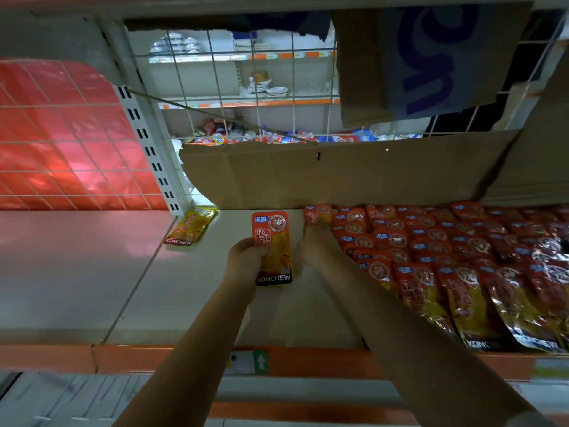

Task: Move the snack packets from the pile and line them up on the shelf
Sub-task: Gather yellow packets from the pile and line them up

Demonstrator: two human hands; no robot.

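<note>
Pale shelf bears overlapping red snack packets

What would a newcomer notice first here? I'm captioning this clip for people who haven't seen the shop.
Probably the mass of red and orange snack packets overlapping in rows on the shelf's right side. Next, mid-shelf, the left hand grips one packet while the right hand reaches to the rows' back-left end. A lone yellow packet lies apart at the left.

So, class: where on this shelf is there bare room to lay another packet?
Bare shelf runs from the yellow packet leftward and toward the orange front edge. A narrow strip lies between the held packet and the packet rows. Rightward, the rows are crowded.
</note>
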